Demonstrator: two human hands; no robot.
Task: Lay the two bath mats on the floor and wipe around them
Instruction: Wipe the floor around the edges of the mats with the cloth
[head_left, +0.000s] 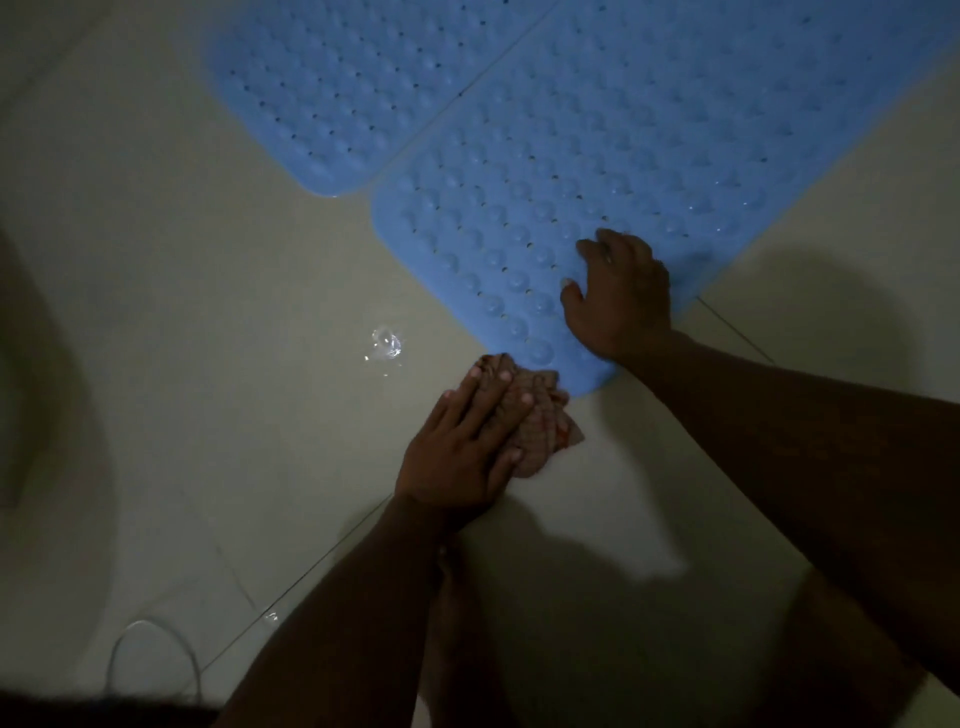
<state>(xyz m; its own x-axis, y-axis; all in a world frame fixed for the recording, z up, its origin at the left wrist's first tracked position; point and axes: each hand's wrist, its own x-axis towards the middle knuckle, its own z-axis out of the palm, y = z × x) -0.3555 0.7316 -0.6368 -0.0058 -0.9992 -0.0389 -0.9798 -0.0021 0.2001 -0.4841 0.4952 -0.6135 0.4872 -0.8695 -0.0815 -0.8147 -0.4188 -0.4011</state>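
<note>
Two light blue bath mats with raised bumps and small holes lie flat side by side on the pale tiled floor. The nearer mat runs from centre to upper right; the farther mat lies to its upper left. My right hand rests on the near corner of the nearer mat, fingers loosely bent on its surface. My left hand presses flat, fingers straight, on a crumpled brownish checked cloth on the floor, just below that mat's corner.
A small glinting puddle of water sits on the tile left of the cloth. A thin white cord loops at the lower left. A dark curved shadow covers the left edge. Tile joints cross the floor diagonally.
</note>
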